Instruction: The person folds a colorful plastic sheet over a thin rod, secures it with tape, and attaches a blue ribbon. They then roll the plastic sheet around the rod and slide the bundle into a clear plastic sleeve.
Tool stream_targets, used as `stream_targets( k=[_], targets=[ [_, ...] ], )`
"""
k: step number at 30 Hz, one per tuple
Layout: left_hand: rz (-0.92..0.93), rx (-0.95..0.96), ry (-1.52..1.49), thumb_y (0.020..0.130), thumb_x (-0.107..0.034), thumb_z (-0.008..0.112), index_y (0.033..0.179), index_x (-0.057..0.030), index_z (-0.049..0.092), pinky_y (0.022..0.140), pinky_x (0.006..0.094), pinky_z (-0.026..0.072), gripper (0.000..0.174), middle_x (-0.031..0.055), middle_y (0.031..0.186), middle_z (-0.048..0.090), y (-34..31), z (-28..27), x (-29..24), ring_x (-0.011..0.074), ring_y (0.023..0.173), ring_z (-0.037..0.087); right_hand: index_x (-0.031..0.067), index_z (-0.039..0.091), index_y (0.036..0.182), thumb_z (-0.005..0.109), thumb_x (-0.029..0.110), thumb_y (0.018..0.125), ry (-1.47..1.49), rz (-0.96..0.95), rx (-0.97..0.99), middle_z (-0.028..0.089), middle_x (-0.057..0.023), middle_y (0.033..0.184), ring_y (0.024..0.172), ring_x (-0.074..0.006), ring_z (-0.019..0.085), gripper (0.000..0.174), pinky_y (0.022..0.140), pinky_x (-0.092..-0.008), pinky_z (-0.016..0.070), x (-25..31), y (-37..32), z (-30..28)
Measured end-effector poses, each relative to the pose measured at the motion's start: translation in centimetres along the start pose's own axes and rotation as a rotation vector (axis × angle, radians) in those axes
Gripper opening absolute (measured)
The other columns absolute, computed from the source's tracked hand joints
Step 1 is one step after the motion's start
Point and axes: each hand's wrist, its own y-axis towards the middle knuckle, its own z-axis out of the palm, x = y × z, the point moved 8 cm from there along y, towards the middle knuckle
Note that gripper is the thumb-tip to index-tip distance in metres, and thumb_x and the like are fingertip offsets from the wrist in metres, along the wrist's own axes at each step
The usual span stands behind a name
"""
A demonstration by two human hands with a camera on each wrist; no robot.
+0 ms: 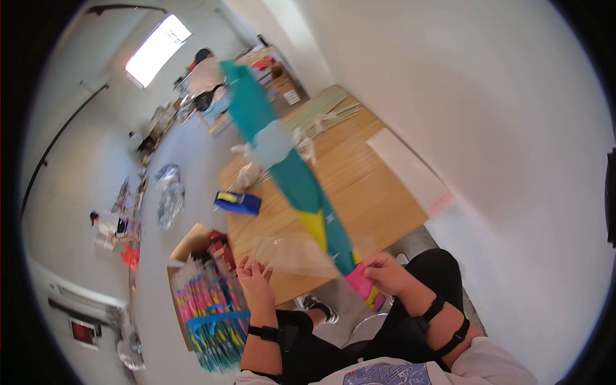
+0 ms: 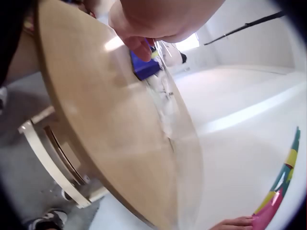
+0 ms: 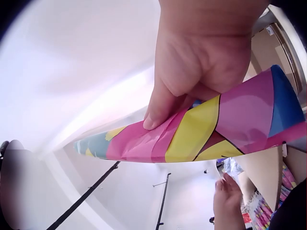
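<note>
A long folded strip, teal with yellow and pink parts (image 1: 298,183), slants up and away over the table. My right hand (image 1: 387,274) pinches it near its pink lower end; in the right wrist view the thumb of the right hand (image 3: 192,81) presses on the pink part of the strip (image 3: 192,134). My left hand (image 1: 256,280) holds the edge of a clear plastic sheet or sleeve (image 1: 289,255) in the head view. In the left wrist view, the left hand (image 2: 160,21) has bent fingers in front of a blue tape dispenser (image 2: 145,67).
The blue tape dispenser (image 1: 239,202) stands at the left edge of the wooden table (image 1: 378,212). Left of my left forearm is a carton of packed colourful items (image 1: 208,314). Thin green strips (image 1: 327,115) lie at the far end. A white wall (image 1: 500,128) borders the right side.
</note>
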Motion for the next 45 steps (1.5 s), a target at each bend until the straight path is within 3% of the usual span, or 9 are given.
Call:
stream_targets(
  k=[5,13,19,21,24,27,29,40,45],
  targets=[
    [-0.094,-0.291,0.157,0.107,-0.012,0.062,0.132,-0.0093,0.050,0.064,0.0302,0.0603,0.028,0.0067,0.103,0.067,1.0,-13.9,4.0,0.0186,0.081,0.071,0.0005,0.074,0.116,0.067,0.002,0.101,0.057,-0.044,-0.094,0.077,-0.0075,0.111,0.098,-0.0170,0.073,0.017,0.091,-0.0339,0.0577,-0.8,0.1,-0.6],
    [-0.136,-0.422,0.212,0.104,-0.005,0.061,0.131,-0.0033,0.051,0.063,0.0311,0.0641,0.028,0.0133,0.106,0.068,2.0,-22.9,7.3,0.0215,0.074,0.073,0.0021,0.073,0.116,0.066,0.000,0.101,-0.011,0.018,-0.178,0.076,-0.0063,0.108,0.096,-0.0152,0.072,0.017,0.088,-0.0316,0.0582,-3.8,1.1,-1.3],
    [-0.032,-0.411,0.837,0.095,-0.014,0.074,0.135,-0.0018,0.055,0.093,0.0475,0.0579,0.047,0.0198,0.122,0.066,2.6,-25.7,7.4,0.0344,0.114,0.069,0.0022,0.073,0.116,0.067,0.000,0.101,-0.026,0.055,-0.216,0.076,-0.0060,0.107,0.095,-0.0151,0.072,0.017,0.088,-0.0317,0.0583,-5.2,1.3,-1.3],
    [0.207,-0.422,1.453,0.090,-0.023,0.077,0.139,-0.0027,0.056,0.110,0.0497,0.0454,0.057,0.0210,0.131,0.063,0.6,-21.3,3.5,0.0370,0.135,0.055,0.0022,0.073,0.116,0.067,0.000,0.101,-0.037,0.068,-0.242,0.075,-0.0054,0.106,0.094,-0.0153,0.071,0.016,0.087,-0.0316,0.0582,-5.6,1.6,-1.6],
    [0.697,0.002,1.280,0.090,-0.027,0.077,0.148,-0.0064,0.052,0.110,0.0547,0.0448,0.066,0.0217,0.139,0.059,-0.1,-14.6,3.4,0.0404,0.131,0.054,0.0020,0.073,0.116,0.067,0.000,0.101,-0.064,0.069,-0.236,0.075,-0.0054,0.105,0.094,-0.0152,0.071,0.016,0.086,-0.0317,0.0579,-5.4,1.8,-1.4],
    [0.534,0.373,0.940,0.089,-0.030,0.077,0.143,-0.0061,0.058,0.111,0.0528,0.0435,0.061,0.0213,0.148,0.055,-1.3,-8.2,5.9,0.0425,0.132,0.054,0.0018,0.073,0.117,0.066,0.001,0.102,-0.085,0.076,-0.266,0.074,-0.0052,0.105,0.093,-0.0151,0.070,0.016,0.086,-0.0318,0.0575,-5.4,2.0,-1.6],
    [0.760,0.331,1.345,0.088,-0.032,0.079,0.141,-0.0068,0.059,0.110,0.0498,0.0445,0.061,0.0184,0.146,0.057,-4.4,-3.6,3.4,0.0404,0.134,0.054,0.0016,0.072,0.117,0.066,0.001,0.102,-0.098,0.081,-0.258,0.074,-0.0053,0.106,0.094,-0.0151,0.070,0.017,0.086,-0.0318,0.0574,-5.3,2.0,-1.5],
    [0.638,0.774,0.862,0.091,-0.021,0.077,0.139,-0.0112,0.063,0.102,0.0502,0.0507,0.051,0.0127,0.140,0.063,-9.0,2.7,2.8,0.0408,0.119,0.063,0.0014,0.072,0.119,0.066,0.002,0.102,-0.030,0.095,-0.214,0.075,-0.0060,0.108,0.096,-0.0154,0.071,0.018,0.088,-0.0319,0.0577,-5.3,2.0,-1.6],
    [0.634,0.433,0.993,0.090,-0.011,0.076,0.124,-0.0047,0.067,0.096,0.0452,0.0554,0.036,0.0198,0.130,0.066,0.2,1.0,4.5,0.0413,0.113,0.066,0.0013,0.073,0.118,0.066,0.002,0.102,-0.038,0.101,-0.185,0.075,-0.0060,0.108,0.096,-0.0158,0.072,0.017,0.089,-0.0323,0.0580,-5.1,2.1,-0.8]
  ],
)
